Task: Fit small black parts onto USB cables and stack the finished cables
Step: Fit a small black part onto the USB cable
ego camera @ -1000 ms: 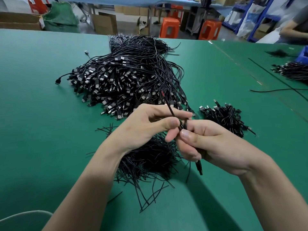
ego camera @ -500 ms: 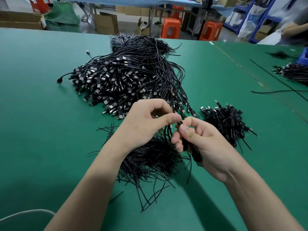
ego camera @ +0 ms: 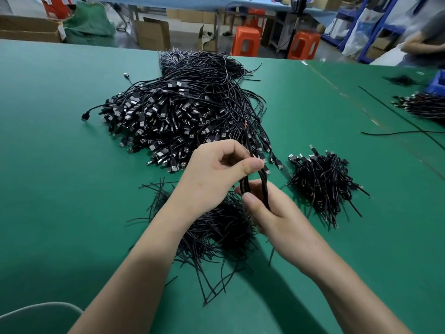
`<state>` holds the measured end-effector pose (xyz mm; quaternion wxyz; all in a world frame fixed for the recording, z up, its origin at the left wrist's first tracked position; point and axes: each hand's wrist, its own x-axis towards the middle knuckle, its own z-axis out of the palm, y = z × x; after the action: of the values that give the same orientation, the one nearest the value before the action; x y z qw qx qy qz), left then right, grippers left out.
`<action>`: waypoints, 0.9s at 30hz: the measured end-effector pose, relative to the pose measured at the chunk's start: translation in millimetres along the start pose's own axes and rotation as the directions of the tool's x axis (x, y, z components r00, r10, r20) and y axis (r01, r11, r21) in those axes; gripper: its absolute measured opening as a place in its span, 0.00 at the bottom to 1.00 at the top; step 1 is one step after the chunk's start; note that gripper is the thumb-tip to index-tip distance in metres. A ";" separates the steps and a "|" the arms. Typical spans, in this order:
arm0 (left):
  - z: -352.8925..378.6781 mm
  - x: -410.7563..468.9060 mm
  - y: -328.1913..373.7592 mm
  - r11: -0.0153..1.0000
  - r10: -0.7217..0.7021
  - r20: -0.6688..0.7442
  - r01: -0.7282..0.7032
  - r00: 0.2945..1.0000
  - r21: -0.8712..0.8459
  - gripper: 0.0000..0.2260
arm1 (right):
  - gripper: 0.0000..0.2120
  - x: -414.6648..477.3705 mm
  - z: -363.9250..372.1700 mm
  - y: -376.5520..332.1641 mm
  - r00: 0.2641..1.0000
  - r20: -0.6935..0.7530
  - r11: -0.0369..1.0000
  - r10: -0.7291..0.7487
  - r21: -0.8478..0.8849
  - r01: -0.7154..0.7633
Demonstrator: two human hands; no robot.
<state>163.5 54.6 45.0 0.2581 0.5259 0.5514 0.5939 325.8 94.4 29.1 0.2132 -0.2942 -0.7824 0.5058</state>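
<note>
My left hand (ego camera: 212, 174) pinches a thin black USB cable (ego camera: 263, 186) between thumb and fingers, its red-tipped end pointing up. Just below, my right hand (ego camera: 272, 218) grips the same cable along with a small black tube part, which I cannot make out clearly. A big heap of USB cables (ego camera: 178, 116) with metal plugs lies beyond my hands. Under my wrists lies a pile of short black tube parts (ego camera: 216, 235). To the right is a small stack of cables (ego camera: 322, 179).
The green table (ego camera: 60, 189) stretches all round. More cable bundles (ego camera: 423, 104) and a blue bin (ego camera: 437, 81) lie far right, near another person's arm (ego camera: 421, 44). Orange stools (ego camera: 245, 41) and cardboard boxes (ego camera: 151, 34) stand beyond the far edge.
My right hand has slid down and back along the cable, away from my left thumb. The left hand has stayed at about the same spot, still pinching the cable.
</note>
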 end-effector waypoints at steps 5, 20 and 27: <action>1.1 -0.4 -2.4 1.000 -0.005 0.045 0.006 0.999 -0.016 0.10 | 0.16 -0.8 2.3 0.8 0.992 -0.098 0.974 -0.073 -0.221 0.050; -8.9 -10.3 34.2 0.627 -0.022 0.269 -0.196 0.963 0.754 0.16 | 0.16 7.4 -35.6 6.1 0.987 0.162 0.127 0.018 -0.979 0.159; -3.4 -7.9 16.6 0.602 -0.498 0.430 -0.057 0.753 0.797 0.20 | 0.15 19.3 -43.3 -3.8 0.933 0.354 0.056 0.059 -0.935 0.351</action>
<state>167.4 42.0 58.3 0.2491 0.6690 0.6982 0.0547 337.9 135.1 50.4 -0.1141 -0.1974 -0.9621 -0.1494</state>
